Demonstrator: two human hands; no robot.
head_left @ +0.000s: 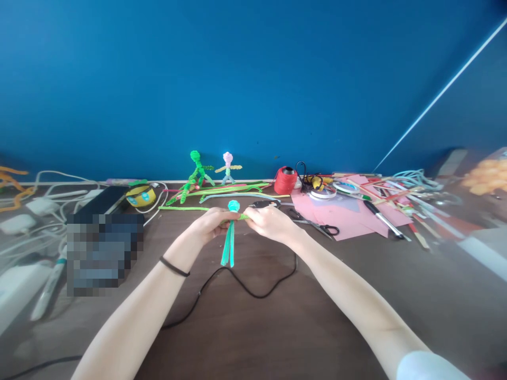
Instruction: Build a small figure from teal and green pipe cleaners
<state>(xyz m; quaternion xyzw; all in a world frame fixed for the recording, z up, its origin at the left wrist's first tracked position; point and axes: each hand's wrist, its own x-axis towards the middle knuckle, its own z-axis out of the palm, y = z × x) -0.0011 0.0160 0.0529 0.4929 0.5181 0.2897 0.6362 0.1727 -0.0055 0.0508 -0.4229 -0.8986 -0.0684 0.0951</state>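
Note:
Both my hands meet above the brown table and hold a pipe-cleaner figure. It has a coiled teal head and two teal legs hanging down. A light green pipe cleaner runs crosswise between my fingers like arms. My left hand pinches one end of it, with a black band on that wrist. My right hand pinches the other end.
A green figure and a pink-headed figure stand by the blue wall. Loose pipe cleaners, a red thread spool, scissors, pink paper, tape rolls and sticks lie behind. A black cable crosses the table. White cables sit left.

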